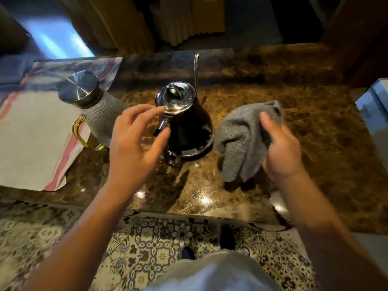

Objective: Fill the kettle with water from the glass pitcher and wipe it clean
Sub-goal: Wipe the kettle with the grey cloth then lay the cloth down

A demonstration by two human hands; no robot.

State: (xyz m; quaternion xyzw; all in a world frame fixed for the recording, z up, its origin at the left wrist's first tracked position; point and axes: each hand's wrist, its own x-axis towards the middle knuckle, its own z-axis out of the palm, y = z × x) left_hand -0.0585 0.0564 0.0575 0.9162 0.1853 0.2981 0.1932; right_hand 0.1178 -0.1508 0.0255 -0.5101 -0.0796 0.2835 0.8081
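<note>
A dark gooseneck kettle (189, 124) with a shiny lid stands in the middle of the brown marble counter (294, 127), its thin spout rising behind it. My left hand (134, 143) hovers open just left of the kettle, fingers spread near the lid and handle, holding nothing. My right hand (279, 150) grips a grey cloth (241, 139) that hangs down right beside the kettle's body. The glass pitcher (94, 110), with a steel lid and amber handle, stands to the left of the kettle.
A white towel with red stripes (31, 143) lies under and left of the pitcher. A white box (375, 106) sits at the right edge. The counter's front edge runs above a patterned tile floor (155, 248).
</note>
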